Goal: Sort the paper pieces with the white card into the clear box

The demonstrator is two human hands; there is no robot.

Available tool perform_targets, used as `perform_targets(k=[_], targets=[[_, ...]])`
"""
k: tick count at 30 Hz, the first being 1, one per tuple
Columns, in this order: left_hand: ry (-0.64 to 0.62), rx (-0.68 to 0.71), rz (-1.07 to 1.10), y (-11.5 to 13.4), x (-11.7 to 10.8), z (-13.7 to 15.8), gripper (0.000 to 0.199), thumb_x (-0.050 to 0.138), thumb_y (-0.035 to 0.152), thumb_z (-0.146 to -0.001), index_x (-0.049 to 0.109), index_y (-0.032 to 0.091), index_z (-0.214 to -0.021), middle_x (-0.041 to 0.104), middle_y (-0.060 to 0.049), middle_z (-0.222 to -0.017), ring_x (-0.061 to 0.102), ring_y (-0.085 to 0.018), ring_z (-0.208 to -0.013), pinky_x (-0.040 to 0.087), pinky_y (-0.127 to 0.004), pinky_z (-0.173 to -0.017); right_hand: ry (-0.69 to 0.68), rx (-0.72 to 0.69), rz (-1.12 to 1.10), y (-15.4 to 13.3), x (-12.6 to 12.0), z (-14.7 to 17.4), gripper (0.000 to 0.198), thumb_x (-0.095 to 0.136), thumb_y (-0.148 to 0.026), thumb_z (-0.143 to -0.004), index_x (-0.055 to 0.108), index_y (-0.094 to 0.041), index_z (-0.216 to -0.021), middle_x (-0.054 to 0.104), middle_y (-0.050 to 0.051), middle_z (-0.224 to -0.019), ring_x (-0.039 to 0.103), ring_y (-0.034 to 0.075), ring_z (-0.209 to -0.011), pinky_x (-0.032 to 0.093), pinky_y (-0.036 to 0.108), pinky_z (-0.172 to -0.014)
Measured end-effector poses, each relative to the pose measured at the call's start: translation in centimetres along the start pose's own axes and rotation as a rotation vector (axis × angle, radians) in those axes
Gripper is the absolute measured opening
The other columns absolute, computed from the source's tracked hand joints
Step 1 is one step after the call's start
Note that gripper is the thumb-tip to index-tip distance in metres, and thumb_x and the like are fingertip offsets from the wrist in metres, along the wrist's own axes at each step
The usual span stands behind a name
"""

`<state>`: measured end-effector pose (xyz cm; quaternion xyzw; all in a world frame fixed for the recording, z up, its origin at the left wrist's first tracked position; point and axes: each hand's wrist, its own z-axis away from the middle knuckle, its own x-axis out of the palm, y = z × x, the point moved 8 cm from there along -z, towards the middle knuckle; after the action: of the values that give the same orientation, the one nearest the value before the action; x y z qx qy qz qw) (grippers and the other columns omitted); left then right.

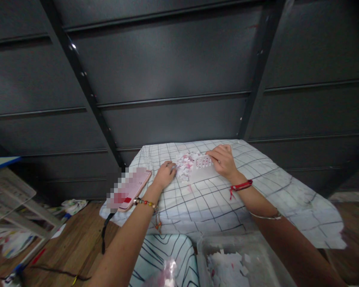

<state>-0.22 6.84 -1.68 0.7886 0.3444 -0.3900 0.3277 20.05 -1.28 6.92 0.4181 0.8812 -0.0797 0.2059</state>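
Observation:
A heap of white and pink paper scraps (185, 164) lies on a white cloth with a dark grid (242, 203). My left hand (165, 175) rests palm down at the heap's left edge, its fingers loosely bent and touching the scraps. On the other side, my right hand (223, 161) pinches the upper right corner of a flat white plastic scraper (205, 169) with several round holes. The scraper leans against the right of the heap and hides part of it. A few pink bits lie on the cloth in front.
Left of my left arm lies a pink phone (142, 187), partly blurred out, with a black cord. Nearer me stands a clear plastic tub (202, 249) holding paper scraps. Beside it are a patterned blue surface (173, 247) and a shiny plastic bag (169, 271). Dark panels (173, 119) rise behind.

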Motion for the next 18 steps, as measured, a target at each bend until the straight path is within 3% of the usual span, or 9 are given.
perform_targets(k=[18], targets=[[-0.039, 0.003, 0.018, 0.85, -0.50, 0.54, 0.030, 0.044, 0.019, -0.088, 0.057, 0.014, -0.113, 0.050, -0.014, -0.126, 0.045, -0.025, -0.120, 0.035, -0.041, -0.104, 0.039, -0.022, 0.003, -0.24, -0.39, 0.00, 0.022, 0.041, -0.019, -0.085, 0.063, -0.020, -0.083, 0.058, 0.001, -0.069, 0.049, 0.016, -0.070, 0.030, 0.036, -0.072]])
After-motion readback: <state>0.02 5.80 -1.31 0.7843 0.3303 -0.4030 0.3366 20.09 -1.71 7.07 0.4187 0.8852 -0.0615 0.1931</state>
